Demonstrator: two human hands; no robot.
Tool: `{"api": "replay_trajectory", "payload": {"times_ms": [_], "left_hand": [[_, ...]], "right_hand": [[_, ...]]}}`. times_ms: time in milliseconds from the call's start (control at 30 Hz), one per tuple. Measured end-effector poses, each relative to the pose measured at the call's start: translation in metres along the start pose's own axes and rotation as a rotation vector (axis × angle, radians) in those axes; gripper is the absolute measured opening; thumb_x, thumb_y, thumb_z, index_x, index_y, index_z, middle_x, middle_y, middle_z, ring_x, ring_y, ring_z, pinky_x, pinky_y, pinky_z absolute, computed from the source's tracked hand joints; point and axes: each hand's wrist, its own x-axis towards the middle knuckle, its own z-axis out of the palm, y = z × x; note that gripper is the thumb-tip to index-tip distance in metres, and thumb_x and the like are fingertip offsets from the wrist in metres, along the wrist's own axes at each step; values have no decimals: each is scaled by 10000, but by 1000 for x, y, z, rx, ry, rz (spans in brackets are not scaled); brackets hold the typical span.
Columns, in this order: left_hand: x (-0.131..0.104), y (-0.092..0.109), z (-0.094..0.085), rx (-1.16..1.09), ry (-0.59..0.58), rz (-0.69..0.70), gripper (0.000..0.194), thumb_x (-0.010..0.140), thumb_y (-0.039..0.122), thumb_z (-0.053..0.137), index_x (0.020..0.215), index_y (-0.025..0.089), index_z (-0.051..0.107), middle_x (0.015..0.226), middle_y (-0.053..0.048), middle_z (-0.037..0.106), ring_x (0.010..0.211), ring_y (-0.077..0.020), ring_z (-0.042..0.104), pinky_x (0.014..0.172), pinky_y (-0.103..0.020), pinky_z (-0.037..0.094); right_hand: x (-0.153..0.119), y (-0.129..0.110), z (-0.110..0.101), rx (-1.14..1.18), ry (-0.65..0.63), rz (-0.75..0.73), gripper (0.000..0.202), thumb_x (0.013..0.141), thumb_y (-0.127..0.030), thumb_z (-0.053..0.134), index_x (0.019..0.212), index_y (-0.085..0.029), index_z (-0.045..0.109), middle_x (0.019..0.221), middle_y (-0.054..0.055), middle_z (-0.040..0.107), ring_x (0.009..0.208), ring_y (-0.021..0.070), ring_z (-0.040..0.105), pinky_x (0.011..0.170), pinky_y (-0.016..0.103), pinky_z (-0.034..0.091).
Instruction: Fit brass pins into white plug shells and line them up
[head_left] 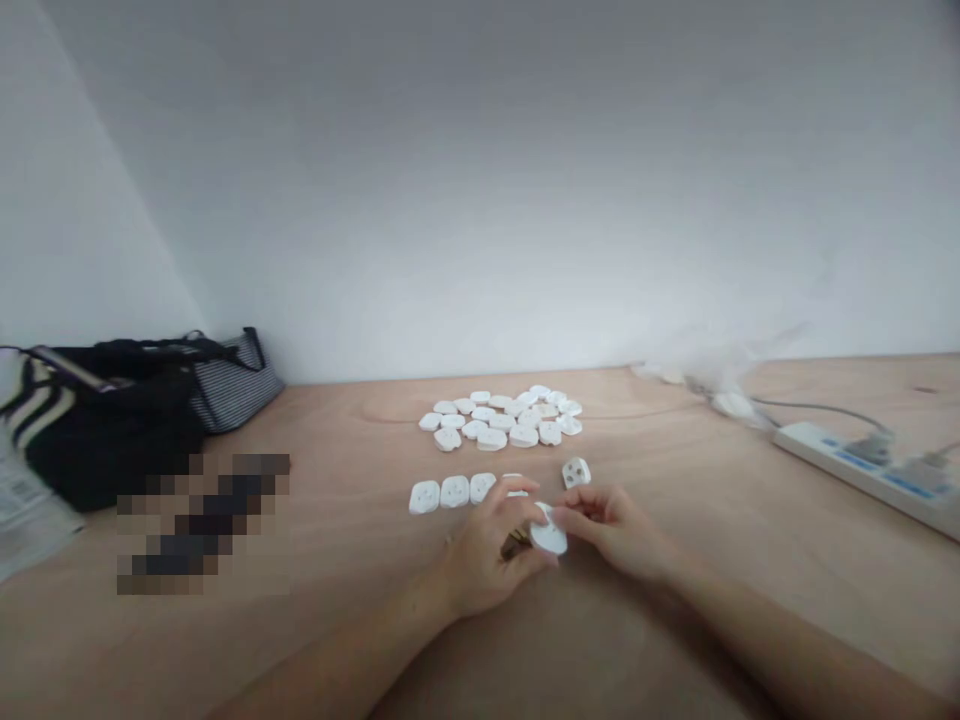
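Observation:
My left hand [491, 550] grips a white plug adapter [549, 536] between thumb and fingers, with its brass-coloured pins toward the palm. On the adapter's right edge, my right hand [619, 527] has its thumb and fingers pinched together; whatever may be between them is too small to tell. Beyond my hands a row of similar white pieces lies on the wooden table, including a left-end piece [424, 497], partly hidden on the right by my left hand. A separate white piece with three round marks [576, 473] sits just past my right fingers.
Several white pieces [492, 439] form a loose group farther back. At the right are a white power strip [862, 462] with plugs and a clear plastic bag [724, 385]. Left are a black bag [112, 430], a striped pouch [236, 385] and a pixelated dark patch.

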Motion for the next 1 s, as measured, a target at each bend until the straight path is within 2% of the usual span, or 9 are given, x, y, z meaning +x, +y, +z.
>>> {"api": "replay_trajectory", "payload": {"times_ms": [100,167,333,500,567,633,733,867,1000], "left_hand": [[0,0,0,11,-9,-4,195,757,272,667,889,191,548,1178,-110,474,1101,-244,493,892,-355,426],[0,0,-1,17,-3,-3,242,751,274,674,940,197,544,1184,-111,477,1106,-246,491,905,-364,420],[4,0,-4,12,46,-31,469,698,251,711,1103,221,476,1153,-94,522,1084,-254,505,929,-391,405],[24,-7,-7,-70,75,-211,571,648,206,716,1132,201,413,1054,-70,574,986,-227,569,866,-357,454],[38,-10,-6,-25,8,-211,594,630,194,704,1141,193,401,1048,-67,570,986,-228,566,872,-361,448],[52,-12,-4,56,-94,-193,597,617,171,679,1143,184,397,1056,-67,556,985,-228,555,871,-362,441],[68,-17,-1,91,-193,-176,573,595,132,649,1121,193,430,1024,-45,565,915,-212,575,799,-325,468],[78,-26,1,102,-282,-170,599,583,126,655,1144,197,456,1056,-57,597,912,-228,590,756,-310,478],[82,-36,1,110,-352,-154,584,592,143,691,1141,215,504,1081,-49,623,946,-236,598,792,-311,471]], "right_hand": [[0,-1,1,-28,1,-10,372,759,-504,580,717,-140,646,636,-1,609,583,118,515,555,235,390],[0,0,-1,-107,30,-21,378,781,-502,546,693,-145,636,614,-5,593,572,119,503,545,237,378],[2,0,-14,-511,286,-130,303,807,-423,517,696,-174,648,605,2,599,568,139,493,542,256,348],[10,8,-30,-741,497,-176,235,795,-386,519,801,-202,664,747,38,643,698,186,559,650,299,385],[13,14,-35,-789,524,-178,263,786,-410,526,898,-205,646,888,59,651,805,213,576,730,340,392],[15,18,-38,-839,497,-167,311,777,-430,534,988,-214,611,1013,69,635,939,245,563,813,390,369],[18,21,-42,-898,388,-128,394,760,-426,557,1104,-234,553,1116,72,608,1067,273,513,890,452,308],[21,21,-44,-878,249,-90,506,735,-416,587,1200,-240,492,1181,84,583,1110,287,480,926,485,254],[24,25,-44,-824,204,-106,507,731,-405,599,1199,-240,492,1162,80,596,1103,284,492,944,497,237]]}}
